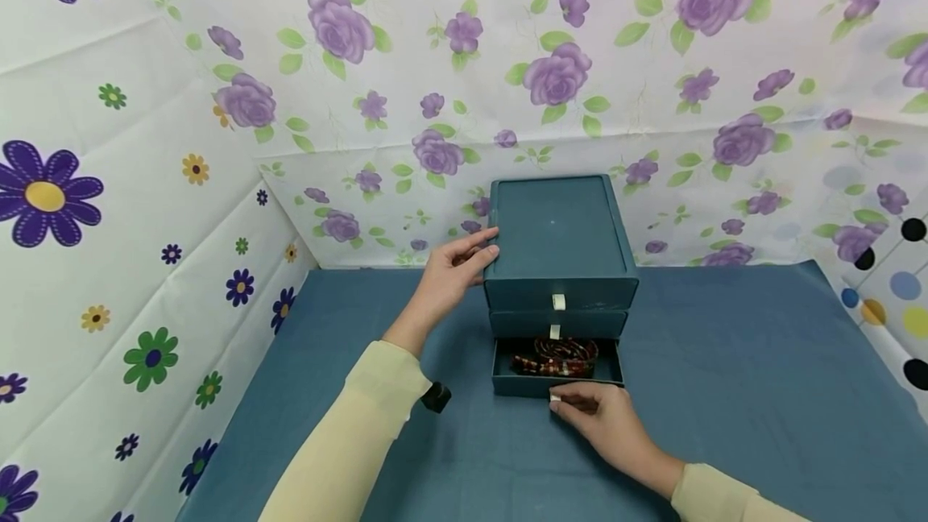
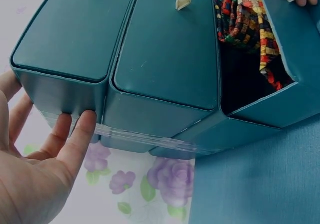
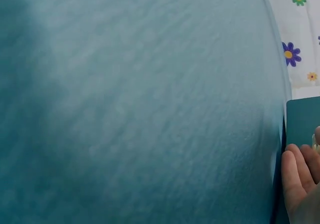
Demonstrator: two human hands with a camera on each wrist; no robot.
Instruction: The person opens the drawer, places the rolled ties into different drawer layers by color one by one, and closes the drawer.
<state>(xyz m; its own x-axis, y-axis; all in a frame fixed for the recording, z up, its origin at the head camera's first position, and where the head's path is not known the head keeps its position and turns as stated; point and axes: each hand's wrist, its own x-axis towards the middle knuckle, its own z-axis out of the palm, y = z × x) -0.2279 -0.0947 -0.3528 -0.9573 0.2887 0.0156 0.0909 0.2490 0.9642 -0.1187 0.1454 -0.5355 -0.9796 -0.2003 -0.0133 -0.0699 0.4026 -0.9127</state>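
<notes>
A teal chest of three stacked drawers [image 1: 554,228] stands toward the back of the table. Its bottom drawer [image 1: 518,386] is pulled out, and in it lies a coiled, multicoloured patterned cloth strip [image 1: 558,366]. My right hand [image 1: 612,429] pinches the small cream pull tab [image 1: 555,399] on that drawer's front between thumb and fingers. The left hand [image 1: 453,268] rests against the chest's upper left side. In the left wrist view, the extended fingertips [image 2: 86,121] touch the side wall near the top. At the right edge of the right wrist view, part of the right hand [image 3: 300,176] shows.
A blue cloth [image 1: 739,393] covers the table. Behind the chest hangs a white sheet with purple roses [image 1: 435,153], and a daisy-printed sheet [image 1: 152,357] stands on the left. The upper two drawers [image 1: 522,323] are closed. A small black object [image 1: 437,397] shows by the left cuff.
</notes>
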